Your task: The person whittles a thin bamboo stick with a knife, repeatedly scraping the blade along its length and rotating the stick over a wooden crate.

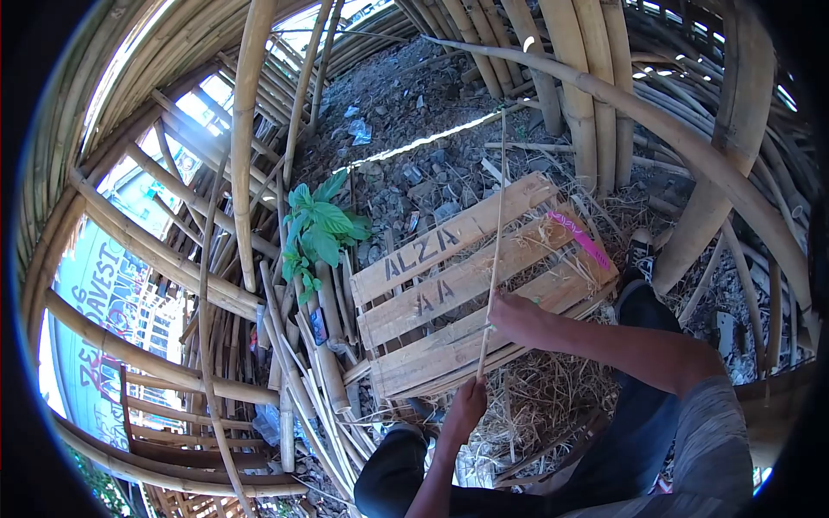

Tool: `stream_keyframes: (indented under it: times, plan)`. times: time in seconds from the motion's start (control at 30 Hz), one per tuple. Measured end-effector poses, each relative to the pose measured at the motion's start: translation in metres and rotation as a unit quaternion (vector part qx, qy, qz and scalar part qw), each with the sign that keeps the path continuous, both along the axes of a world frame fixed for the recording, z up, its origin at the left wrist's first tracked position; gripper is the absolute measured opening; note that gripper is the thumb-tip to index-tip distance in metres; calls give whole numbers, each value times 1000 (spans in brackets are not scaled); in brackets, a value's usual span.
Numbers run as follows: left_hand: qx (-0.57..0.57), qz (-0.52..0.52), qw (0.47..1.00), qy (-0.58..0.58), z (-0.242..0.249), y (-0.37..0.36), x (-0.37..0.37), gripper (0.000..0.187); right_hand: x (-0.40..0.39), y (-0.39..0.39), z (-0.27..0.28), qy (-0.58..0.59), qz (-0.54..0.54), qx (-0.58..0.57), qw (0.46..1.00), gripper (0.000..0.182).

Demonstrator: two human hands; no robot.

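Observation:
A long thin bamboo strip [498, 216] stands nearly upright in the view, crossing in front of a slatted wooden crate [449, 281] lettered "ALZA" and "AA". Around the strip's lower end my left hand [466, 411] is closed, just below the crate's near edge. Higher up, my right hand [515, 319] is closed on the same strip, over the crate's slats. A pink strip [580, 239] with writing lies across the crate's right end.
Cut bamboo sticks [315, 406] and a leafy green plant [321, 229] are left of the crate. Thick bamboo poles [596, 95] rise behind it, and a long curved pole [665, 129] crosses the upper right. Dry straw [548, 388] covers ground near my legs.

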State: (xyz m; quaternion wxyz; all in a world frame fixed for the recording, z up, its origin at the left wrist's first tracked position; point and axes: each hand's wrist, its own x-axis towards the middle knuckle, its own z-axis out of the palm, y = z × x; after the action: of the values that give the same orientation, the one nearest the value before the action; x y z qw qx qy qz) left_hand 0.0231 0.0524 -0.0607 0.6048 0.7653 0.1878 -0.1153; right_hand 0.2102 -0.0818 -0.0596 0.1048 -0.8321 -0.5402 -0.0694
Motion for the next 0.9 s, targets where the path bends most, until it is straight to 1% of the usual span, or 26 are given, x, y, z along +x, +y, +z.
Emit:
stream_keyframes:
  times: [0.03, 0.07, 0.13, 0.17, 0.23, 0.27, 0.33, 0.37, 0.43, 0.47, 0.53, 0.57, 0.63, 0.67, 0.73, 0.77, 0.8, 0.83, 0.87, 0.9]
  plan:
    - [-12, 7, 1000, 6, 1, 0, 0, 28, -3, 0, 2, -25, -31, -25, 999, 19]
    - [-12, 5, 1000, 7, 6, -1, 1, 28, -6, -1, 9, -25, -34, -25, 999, 19]
    - [23, 23, 998, 52, 18, -4, 1, 31, -13, -4, 20, -60, -46, -77, 994, 28]
    - [23, 22, 998, 54, 15, -3, 0, 31, -15, -4, 22, -58, -47, -77, 994, 28]
    - [101, -3, 995, 23, 5, -1, -1, 31, -19, -4, 25, -43, -70, -77, 994, 33]
    - [101, -4, 995, 25, 11, -4, -1, 31, -22, -3, 27, -41, -70, -78, 994, 33]
    - [179, -31, 983, -16, 32, -16, 0, 31, -28, 0, 30, -11, -99, -67, 993, 30]
    - [178, -31, 983, -14, 37, -19, 0, 31, -29, -1, 29, -9, -99, -69, 993, 30]
    - [203, -24, 979, -18, 41, -23, -1, 33, -30, -1, 28, -12, -89, -37, 995, 25]
    - [202, -22, 979, -16, 40, -23, -2, 33, -26, -1, 23, -11, -87, -38, 995, 25]
    - [190, -22, 982, -13, 36, -21, -3, 33, -15, -2, 12, 69, -9, 2, 998, 16]
    - [188, -20, 982, -11, 34, -20, -3, 33, -13, -2, 16, 71, -7, 0, 997, 16]
    - [179, -20, 983, -45, 30, -18, -3, 34, -9, -2, 22, 136, -1, 2, 991, 12]
    - [178, -18, 983, -43, 28, -16, -3, 34, -3, -3, 21, 137, 0, 1, 991, 12]
    - [237, -25, 966, -103, 27, -13, -4, 34, 7, -7, 17, 119, 70, 5, 990, 12]
    - [199, -32, 979, -40, 38, -12, -3, 31, 9, -9, 15, 119, 73, 3, 990, 12]
    - [197, -29, 979, -40, 35, -10, -3, 31, 10, -11, 13, 140, 60, 62, 986, 13]
    - [163, -24, 986, -25, 29, -7, -4, 30, 12, -11, 11, 161, 46, 120, 979, 13]
    - [128, -21, 992, -11, 24, -5, -4, 29, 15, -11, 12, 160, 47, 119, 979, 13]
    - [126, -21, 992, -11, 20, -3, -5, 29, 17, -11, 12, 181, 47, 104, 977, 13]
